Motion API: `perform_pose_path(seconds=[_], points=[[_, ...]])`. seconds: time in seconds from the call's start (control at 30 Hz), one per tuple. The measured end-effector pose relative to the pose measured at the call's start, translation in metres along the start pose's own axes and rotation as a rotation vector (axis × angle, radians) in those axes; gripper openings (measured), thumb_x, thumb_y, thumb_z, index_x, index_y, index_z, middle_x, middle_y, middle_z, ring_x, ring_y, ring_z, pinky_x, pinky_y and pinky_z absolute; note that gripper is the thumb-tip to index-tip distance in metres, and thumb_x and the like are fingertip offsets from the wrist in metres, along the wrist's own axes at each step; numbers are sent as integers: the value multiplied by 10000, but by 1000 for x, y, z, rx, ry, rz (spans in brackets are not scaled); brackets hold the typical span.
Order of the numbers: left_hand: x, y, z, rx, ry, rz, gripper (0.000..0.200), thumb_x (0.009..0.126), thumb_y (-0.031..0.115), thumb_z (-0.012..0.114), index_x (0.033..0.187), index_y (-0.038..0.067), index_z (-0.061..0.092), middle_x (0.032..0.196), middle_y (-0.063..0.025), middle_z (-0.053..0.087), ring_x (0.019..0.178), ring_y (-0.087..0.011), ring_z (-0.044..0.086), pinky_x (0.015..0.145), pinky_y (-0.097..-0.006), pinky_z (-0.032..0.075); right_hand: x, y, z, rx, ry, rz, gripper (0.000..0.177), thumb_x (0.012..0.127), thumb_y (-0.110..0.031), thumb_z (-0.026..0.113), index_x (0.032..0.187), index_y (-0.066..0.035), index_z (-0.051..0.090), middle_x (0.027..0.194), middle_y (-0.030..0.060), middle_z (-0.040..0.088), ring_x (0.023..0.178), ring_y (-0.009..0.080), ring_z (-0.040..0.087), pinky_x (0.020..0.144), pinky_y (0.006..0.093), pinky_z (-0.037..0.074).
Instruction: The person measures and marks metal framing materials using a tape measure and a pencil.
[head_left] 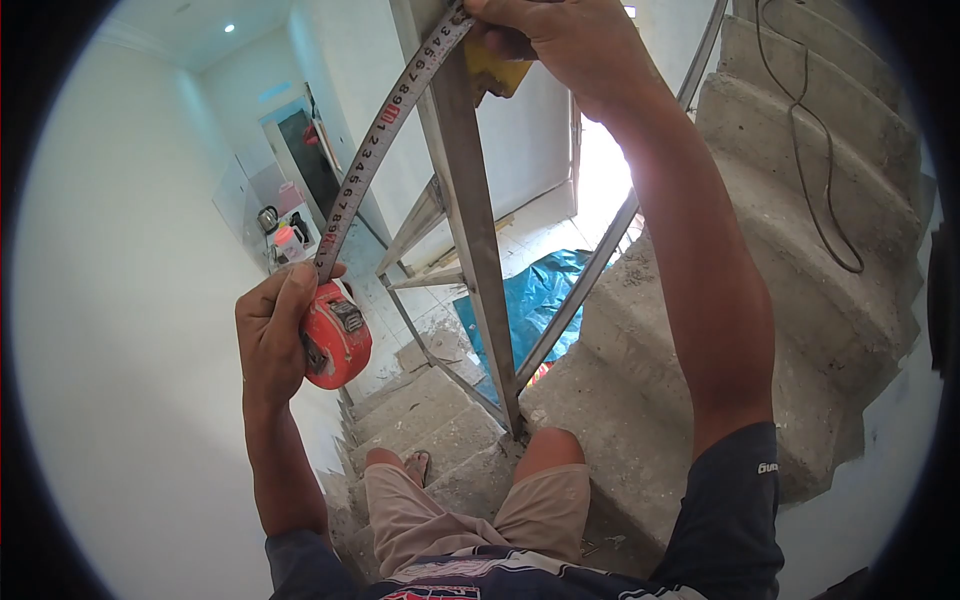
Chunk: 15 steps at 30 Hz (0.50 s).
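My left hand (278,322) grips a red tape measure (340,338), with the thumb on the blade where it leaves the case. The metal blade (372,150) runs slantwise up to my right hand (540,38), whose fingers hold its end at the top of the view. Beside that end stands a grey metal post (465,190), which rises from the stair edge between my knees. A yellow object (496,72) shows under my right hand, against the post; its kind is partly hidden by the fingers.
Bare concrete steps (790,210) climb on the right, with a dark cable (815,120) lying over them. Slanting metal rails (585,285) join the post. Lower down lies a blue plastic sheet (535,295). A kettle (268,218) stands by the left wall.
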<state>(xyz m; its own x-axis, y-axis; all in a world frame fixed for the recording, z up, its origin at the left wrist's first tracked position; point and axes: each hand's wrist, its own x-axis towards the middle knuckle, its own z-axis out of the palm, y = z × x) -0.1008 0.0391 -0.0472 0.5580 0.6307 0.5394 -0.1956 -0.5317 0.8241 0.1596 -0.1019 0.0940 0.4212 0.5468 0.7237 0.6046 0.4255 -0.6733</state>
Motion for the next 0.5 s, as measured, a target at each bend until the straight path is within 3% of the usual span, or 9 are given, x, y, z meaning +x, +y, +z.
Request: perform_pose_path(seconds=[0.07,0.17,0.5], points=[[0,0,0,-1,1,3,388,1039,285,540,1059,-56,725,697,-7,642,601,-43,542,609,-210,454,1,2,-2,-5,16,-32,273,982,-150,635,1074,105,669,808,130,701,666,173,653,593,281,516],[1,-1,-2,-11,-12,2,391,1038,290,542,1060,-55,725,710,-14,653,612,-47,553,619,-213,462,-9,-19,-1,-29,-41,86,277,981,-153,636,1085,101,672,831,136,709,705,178,663,634,291,530],[2,-3,-3,-26,-33,-10,401,1041,297,536,1064,-59,721,702,-13,644,612,-45,553,617,-210,455,7,-3,-3,-125,2,31,292,969,-173,653,1062,101,689,851,138,714,731,183,661,671,295,531]])
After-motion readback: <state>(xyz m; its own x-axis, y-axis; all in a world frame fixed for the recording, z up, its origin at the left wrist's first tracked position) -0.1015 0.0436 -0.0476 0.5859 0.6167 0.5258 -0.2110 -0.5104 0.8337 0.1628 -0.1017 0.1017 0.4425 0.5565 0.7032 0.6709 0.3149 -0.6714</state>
